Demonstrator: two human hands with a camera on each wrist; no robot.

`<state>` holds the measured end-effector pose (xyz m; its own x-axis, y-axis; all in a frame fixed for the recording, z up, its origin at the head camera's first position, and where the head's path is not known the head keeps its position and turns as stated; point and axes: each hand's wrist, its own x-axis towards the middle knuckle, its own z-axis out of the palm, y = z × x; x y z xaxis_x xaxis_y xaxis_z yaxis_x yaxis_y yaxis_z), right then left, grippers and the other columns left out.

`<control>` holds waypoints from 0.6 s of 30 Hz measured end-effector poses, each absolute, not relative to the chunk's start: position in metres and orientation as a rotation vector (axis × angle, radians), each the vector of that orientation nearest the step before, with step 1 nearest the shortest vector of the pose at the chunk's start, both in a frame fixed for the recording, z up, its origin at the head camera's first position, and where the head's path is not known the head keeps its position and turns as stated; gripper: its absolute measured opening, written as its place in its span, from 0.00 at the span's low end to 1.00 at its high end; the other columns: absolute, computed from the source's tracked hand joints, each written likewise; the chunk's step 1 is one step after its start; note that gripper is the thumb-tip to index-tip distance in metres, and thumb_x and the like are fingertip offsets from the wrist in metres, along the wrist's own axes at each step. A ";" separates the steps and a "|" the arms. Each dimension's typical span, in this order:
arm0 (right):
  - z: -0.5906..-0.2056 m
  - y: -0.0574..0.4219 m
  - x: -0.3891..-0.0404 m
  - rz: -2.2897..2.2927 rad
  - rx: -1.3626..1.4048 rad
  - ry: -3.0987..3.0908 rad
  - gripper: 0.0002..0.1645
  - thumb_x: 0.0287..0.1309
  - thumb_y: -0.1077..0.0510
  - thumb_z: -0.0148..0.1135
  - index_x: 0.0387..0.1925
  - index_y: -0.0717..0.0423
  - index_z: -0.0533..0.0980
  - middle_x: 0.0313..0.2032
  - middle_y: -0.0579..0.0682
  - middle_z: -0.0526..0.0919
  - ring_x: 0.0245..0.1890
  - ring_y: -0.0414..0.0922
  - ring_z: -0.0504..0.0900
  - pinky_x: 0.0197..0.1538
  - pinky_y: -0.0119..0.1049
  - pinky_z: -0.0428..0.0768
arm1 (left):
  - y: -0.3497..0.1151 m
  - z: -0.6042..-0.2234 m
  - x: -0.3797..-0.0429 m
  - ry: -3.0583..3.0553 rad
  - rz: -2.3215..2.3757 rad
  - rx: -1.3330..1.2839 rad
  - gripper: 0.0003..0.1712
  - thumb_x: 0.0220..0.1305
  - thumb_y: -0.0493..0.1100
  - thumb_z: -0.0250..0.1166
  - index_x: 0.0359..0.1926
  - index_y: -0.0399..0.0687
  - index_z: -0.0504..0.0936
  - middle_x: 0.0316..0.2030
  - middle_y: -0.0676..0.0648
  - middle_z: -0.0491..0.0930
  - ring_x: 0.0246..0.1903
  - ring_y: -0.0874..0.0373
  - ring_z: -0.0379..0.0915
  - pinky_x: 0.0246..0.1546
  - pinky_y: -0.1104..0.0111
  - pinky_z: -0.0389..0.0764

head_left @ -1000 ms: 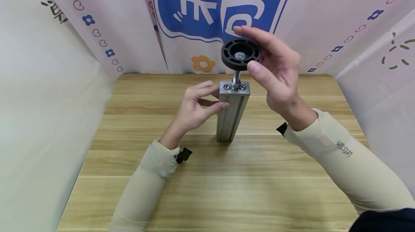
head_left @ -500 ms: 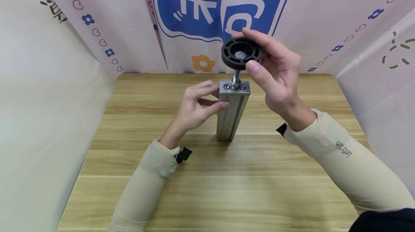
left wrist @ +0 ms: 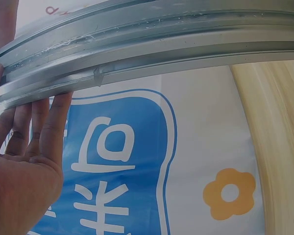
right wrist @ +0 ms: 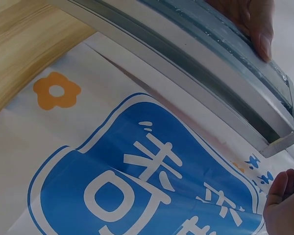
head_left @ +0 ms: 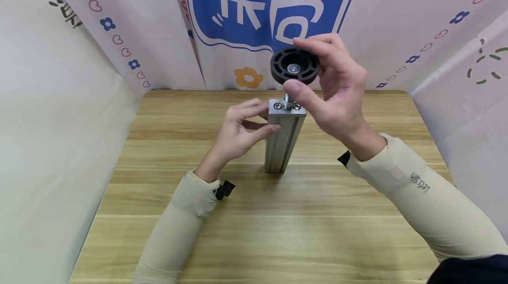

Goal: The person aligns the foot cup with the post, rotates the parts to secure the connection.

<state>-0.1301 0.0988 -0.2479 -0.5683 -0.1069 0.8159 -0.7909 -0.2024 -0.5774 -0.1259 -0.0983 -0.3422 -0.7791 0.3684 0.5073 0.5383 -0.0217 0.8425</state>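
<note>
A slotted aluminium profile (head_left: 276, 147) stands upright on the wooden table. Its top end plate (head_left: 274, 113) carries two screws and a threaded stem (head_left: 287, 101) with a nut. Atop the stem sits a black round levelling foot (head_left: 281, 70), a screw head in its centre. My left hand (head_left: 242, 132) grips the profile near the top, thumb in front and fingers behind. With thumb at the front and a finger at the back, my right hand (head_left: 343, 85) pinches the foot's rim. In the right wrist view the foot is mostly cut off at the edge.
The wooden table (head_left: 254, 240) ends at a printed cloth backdrop (head_left: 158, 68) with blue lettering and flowers. Cloth side walls (head_left: 51, 143) flank it left and right. Small black wrist cameras (head_left: 225, 190) sit at both cuffs.
My right thumb has slid leftward along the front of the foot's rim, and its fingers have shifted at the back. The left hand and the profile have stayed put.
</note>
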 end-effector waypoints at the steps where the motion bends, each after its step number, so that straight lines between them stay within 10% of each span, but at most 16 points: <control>1: -0.248 0.099 -0.130 1.817 1.049 -1.574 0.43 0.57 0.46 0.79 0.57 0.80 0.76 0.49 0.54 0.77 0.45 0.48 0.81 0.53 0.31 0.88 | -0.098 -0.342 -0.126 -2.101 -1.919 -0.980 0.23 0.60 0.26 0.74 0.58 0.31 0.85 0.44 0.37 0.84 0.42 0.57 0.83 0.41 0.60 0.95; 10: -0.249 0.097 -0.132 1.788 1.046 -1.600 0.48 0.57 0.41 0.77 0.58 0.80 0.73 0.50 0.52 0.76 0.48 0.47 0.80 0.54 0.30 0.86 | -0.099 -0.342 -0.126 -2.106 -1.907 -0.983 0.24 0.60 0.26 0.74 0.58 0.31 0.85 0.44 0.37 0.85 0.42 0.57 0.83 0.41 0.60 0.95; 18: -0.246 0.099 -0.129 1.874 1.117 -1.555 0.36 0.53 0.63 0.56 0.64 0.76 0.72 0.58 0.60 0.85 0.55 0.51 0.85 0.62 0.38 0.87 | -0.098 -0.342 -0.127 -2.085 -1.917 -0.992 0.22 0.60 0.26 0.73 0.57 0.31 0.86 0.43 0.36 0.85 0.41 0.58 0.84 0.40 0.60 0.95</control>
<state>-0.1287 0.0991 -0.2460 -0.5655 -0.1466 0.8116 -0.7708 -0.2563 -0.5833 -0.1271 -0.0981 -0.3424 -0.7727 0.3678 0.5174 0.5464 -0.0295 0.8370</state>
